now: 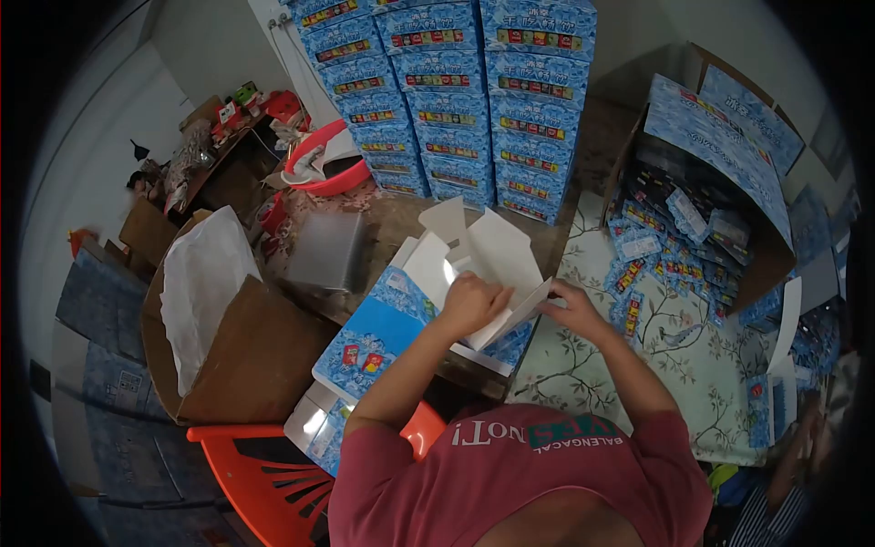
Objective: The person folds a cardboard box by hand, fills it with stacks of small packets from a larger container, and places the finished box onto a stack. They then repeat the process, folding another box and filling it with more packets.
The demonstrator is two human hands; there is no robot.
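Note:
A carton [497, 246], white inside and with its flaps standing up, is partly folded in front of me. My left hand [472, 305] is closed at its near side, fingers bent against the white inner wall; part of the grip is hidden. At the carton's right edge, my right hand [572, 308] pinches a side flap between thumb and fingers. Under and beside the carton lie flat blue printed carton blanks [365, 351], patterned with ice cubes.
Stacked blue printed boxes [447, 118] rise behind the carton. To the right, an open box [775, 246] spills small blue packets [670, 264] onto a floral tablecloth [574, 365]. A brown cardboard box [264, 356], a clear plastic stack [324, 251] and an orange chair [264, 483] stand left.

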